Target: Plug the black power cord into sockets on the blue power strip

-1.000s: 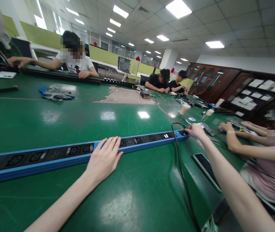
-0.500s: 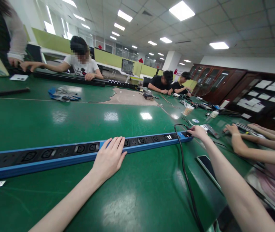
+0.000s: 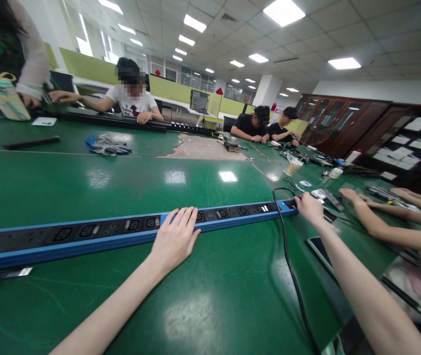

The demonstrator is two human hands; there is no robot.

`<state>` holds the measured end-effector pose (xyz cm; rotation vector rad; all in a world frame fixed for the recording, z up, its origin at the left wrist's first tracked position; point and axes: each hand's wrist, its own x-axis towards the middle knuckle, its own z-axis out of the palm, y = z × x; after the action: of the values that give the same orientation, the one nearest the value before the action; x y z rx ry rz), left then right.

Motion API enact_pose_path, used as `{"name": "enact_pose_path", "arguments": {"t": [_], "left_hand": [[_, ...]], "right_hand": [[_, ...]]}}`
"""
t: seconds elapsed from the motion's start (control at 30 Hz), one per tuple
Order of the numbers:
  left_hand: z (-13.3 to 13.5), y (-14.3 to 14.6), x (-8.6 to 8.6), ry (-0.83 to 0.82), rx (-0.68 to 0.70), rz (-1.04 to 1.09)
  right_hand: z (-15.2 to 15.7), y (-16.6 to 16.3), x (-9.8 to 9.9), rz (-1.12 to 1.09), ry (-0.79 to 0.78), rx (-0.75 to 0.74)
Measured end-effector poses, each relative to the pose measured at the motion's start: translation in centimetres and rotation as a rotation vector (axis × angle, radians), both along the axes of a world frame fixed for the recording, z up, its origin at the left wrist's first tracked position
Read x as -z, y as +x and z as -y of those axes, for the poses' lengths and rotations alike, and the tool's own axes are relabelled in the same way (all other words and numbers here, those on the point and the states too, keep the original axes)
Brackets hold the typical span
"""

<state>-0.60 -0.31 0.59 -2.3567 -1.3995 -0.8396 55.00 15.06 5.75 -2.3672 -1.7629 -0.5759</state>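
Observation:
A long blue power strip [image 3: 111, 230] with black sockets lies across the green table. My left hand [image 3: 176, 236] lies over its middle, fingers across the top to the far edge, thumb along the near side. At the strip's right end, my right hand [image 3: 309, 207] is closed, fingers bunched at the end piece. A black cable [image 3: 287, 246] loops up from beside those fingers, crosses over the strip and runs down toward the table's near edge. The fingertips of my right hand and the cable's end are partly hidden.
A phone [image 3: 320, 251] lies right of the cable. Gloves [image 3: 108, 144] and a dark bar [image 3: 31, 142] lie further back. A cup [image 3: 293, 166] and loose parts stand at the right. Several people work around the green table [image 3: 151, 185], one close on my right.
The view has shifted slightly, so the scene sits a little further right. My left hand keeps its place on the strip; my right hand stays at its end, turned a little.

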Motion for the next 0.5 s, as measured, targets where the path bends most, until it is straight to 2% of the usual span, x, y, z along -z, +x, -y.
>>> {"name": "enact_pose_path", "arguments": {"t": [0.1, 0.27, 0.33, 0.4, 0.5], "left_hand": [[0.0, 0.0, 0.0, 0.003, -0.001, 0.000], [0.2, 0.0, -0.3, -0.010, -0.009, -0.008], [0.3, 0.0, -0.4, -0.009, -0.014, -0.004], [0.3, -0.1, -0.3, -0.011, -0.013, 0.003], [0.3, -0.2, -0.4, -0.038, 0.003, 0.045]], "right_hand": [[-0.2, -0.2, -1.1, -0.049, 0.012, 0.024], [-1.0, -0.6, -4.6, -0.063, -0.065, 0.017], [-0.2, -2.2, -5.6, 0.002, -0.043, -0.031], [1.4, -4.9, -6.4, 0.040, 0.061, -0.116], [4.6, -9.9, -7.2, -0.018, 0.156, -0.338]]}}
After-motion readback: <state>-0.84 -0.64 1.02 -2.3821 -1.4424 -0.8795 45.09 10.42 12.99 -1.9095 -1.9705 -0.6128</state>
